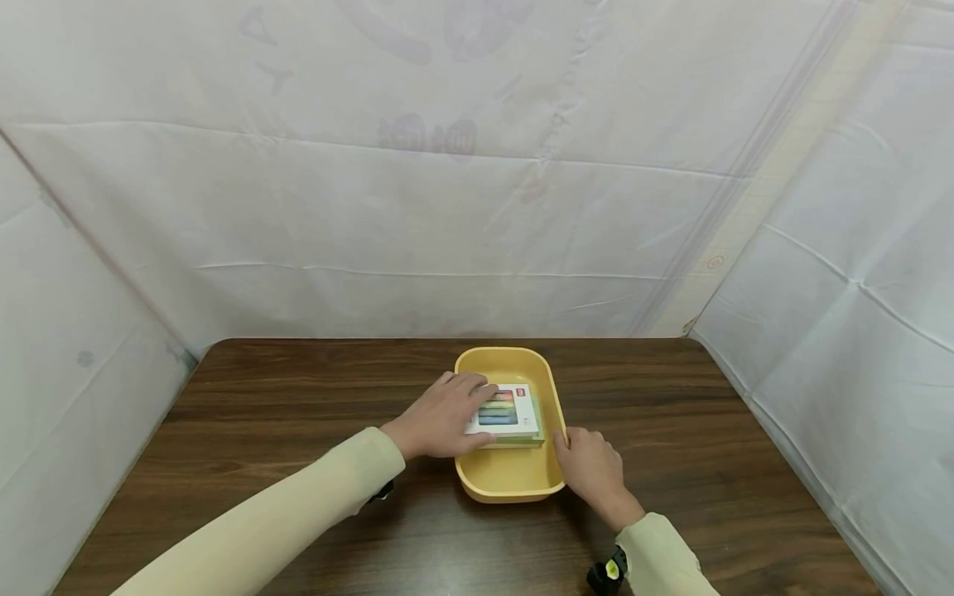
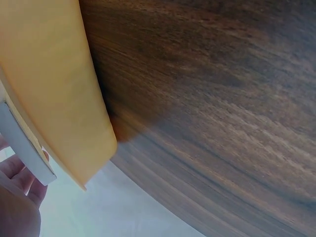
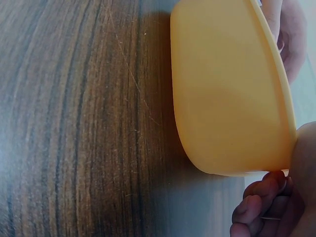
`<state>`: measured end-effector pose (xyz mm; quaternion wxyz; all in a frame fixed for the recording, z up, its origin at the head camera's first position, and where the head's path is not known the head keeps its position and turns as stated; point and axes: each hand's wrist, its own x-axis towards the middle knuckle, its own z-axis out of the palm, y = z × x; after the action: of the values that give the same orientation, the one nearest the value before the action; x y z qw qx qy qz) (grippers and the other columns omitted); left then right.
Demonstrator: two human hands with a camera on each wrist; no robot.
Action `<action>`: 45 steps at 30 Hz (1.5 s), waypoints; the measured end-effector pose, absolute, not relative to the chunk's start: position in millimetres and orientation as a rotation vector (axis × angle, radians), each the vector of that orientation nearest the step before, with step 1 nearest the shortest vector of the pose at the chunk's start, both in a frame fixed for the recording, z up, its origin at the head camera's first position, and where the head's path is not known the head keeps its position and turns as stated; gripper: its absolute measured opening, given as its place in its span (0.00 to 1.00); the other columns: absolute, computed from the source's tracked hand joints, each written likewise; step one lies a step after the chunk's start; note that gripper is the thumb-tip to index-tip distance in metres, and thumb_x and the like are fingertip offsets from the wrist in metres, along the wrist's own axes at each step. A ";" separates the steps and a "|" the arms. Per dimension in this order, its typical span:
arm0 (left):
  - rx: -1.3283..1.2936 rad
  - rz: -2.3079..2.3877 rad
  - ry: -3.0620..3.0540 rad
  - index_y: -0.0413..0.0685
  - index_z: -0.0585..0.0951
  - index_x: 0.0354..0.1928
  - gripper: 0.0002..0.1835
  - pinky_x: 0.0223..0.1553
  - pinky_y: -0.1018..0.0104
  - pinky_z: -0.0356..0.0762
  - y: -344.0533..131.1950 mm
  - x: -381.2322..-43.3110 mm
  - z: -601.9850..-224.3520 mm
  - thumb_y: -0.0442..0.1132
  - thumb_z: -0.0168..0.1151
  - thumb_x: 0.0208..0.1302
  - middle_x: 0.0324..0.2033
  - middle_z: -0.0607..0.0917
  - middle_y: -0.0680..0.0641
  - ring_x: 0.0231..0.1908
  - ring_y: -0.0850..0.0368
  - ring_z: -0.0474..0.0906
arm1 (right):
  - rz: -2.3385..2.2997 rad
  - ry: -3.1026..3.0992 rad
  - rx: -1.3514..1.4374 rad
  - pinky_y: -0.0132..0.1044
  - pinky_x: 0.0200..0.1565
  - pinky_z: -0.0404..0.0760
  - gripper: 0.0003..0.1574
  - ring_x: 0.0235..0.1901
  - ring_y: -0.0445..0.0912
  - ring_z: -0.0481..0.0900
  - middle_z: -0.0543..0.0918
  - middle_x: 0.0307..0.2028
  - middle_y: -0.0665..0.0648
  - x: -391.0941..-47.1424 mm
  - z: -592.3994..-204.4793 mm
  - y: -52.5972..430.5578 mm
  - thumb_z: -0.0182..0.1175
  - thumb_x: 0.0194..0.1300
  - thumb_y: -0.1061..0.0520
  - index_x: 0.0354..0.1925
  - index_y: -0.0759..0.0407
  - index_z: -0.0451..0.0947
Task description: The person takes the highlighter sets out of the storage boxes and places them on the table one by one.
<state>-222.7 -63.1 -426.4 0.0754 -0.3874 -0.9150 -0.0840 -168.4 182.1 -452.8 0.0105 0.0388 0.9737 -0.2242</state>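
A yellow plastic bin [image 1: 510, 482] stands on the table with its long side pointing away from me. Inside it lies a white box [image 1: 525, 406] with a window showing coloured sticks, on top of a green-edged flat item [image 1: 531, 441]. My left hand [image 1: 447, 414] reaches over the bin's left rim and holds the white box, thumb at the near side and fingers over the far left part. In the left wrist view, fingers [image 2: 22, 177] bend around the box's end. My right hand [image 1: 592, 468] pinches the bin's right rim near its front corner, thumb inside.
The dark wood-grain table [image 1: 320, 372] has rounded far corners. White sheeting [image 1: 447, 223] hangs right behind the table and along both sides. A wrist strap with a black device [image 1: 607, 573] sits at the right sleeve.
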 end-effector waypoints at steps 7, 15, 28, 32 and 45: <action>-1.146 -0.260 -2.784 0.53 0.70 0.65 0.36 0.57 0.57 0.67 -64.2 -223.5 -426.0 0.66 0.56 0.61 0.59 0.75 0.47 0.59 0.56 0.70 | -0.695 3.041 0.121 0.35 0.17 0.63 0.27 0.14 0.43 0.69 0.71 0.14 0.51 -169.6 -453.3 182.8 0.45 0.73 0.47 0.18 0.53 0.69; -1.151 -0.269 -2.776 0.51 0.70 0.65 0.37 0.58 0.57 0.67 -69.6 -223.0 -426.2 0.66 0.55 0.61 0.59 0.75 0.46 0.60 0.53 0.70 | -0.711 3.023 0.121 0.35 0.17 0.64 0.27 0.13 0.43 0.69 0.72 0.14 0.51 -169.1 -452.4 182.2 0.45 0.74 0.47 0.18 0.53 0.70; -1.139 -0.312 -2.805 0.51 0.70 0.65 0.36 0.63 0.55 0.64 -77.8 -222.2 -423.3 0.64 0.57 0.62 0.59 0.74 0.45 0.60 0.52 0.69 | -0.724 3.028 0.123 0.35 0.17 0.63 0.27 0.13 0.43 0.68 0.71 0.13 0.51 -168.6 -449.2 181.1 0.44 0.74 0.48 0.17 0.53 0.68; -1.139 -0.332 -2.803 0.50 0.70 0.66 0.36 0.63 0.54 0.64 -79.5 -221.8 -423.0 0.64 0.57 0.62 0.59 0.74 0.45 0.60 0.51 0.69 | -0.724 3.027 0.126 0.35 0.17 0.63 0.27 0.13 0.43 0.68 0.71 0.13 0.51 -168.4 -448.9 181.3 0.44 0.74 0.48 0.16 0.53 0.67; -1.137 -0.309 -2.789 0.52 0.69 0.67 0.38 0.60 0.55 0.66 -86.6 -223.8 -424.6 0.67 0.54 0.62 0.61 0.74 0.46 0.60 0.52 0.70 | -0.719 3.024 0.130 0.35 0.17 0.63 0.27 0.13 0.43 0.69 0.71 0.13 0.51 -168.8 -450.5 181.6 0.44 0.73 0.48 0.17 0.53 0.68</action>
<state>-223.8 -86.6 -424.6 0.0568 -0.3749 -0.9197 -0.1020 -168.8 181.6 -450.5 0.0152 0.0416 0.9719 -0.2312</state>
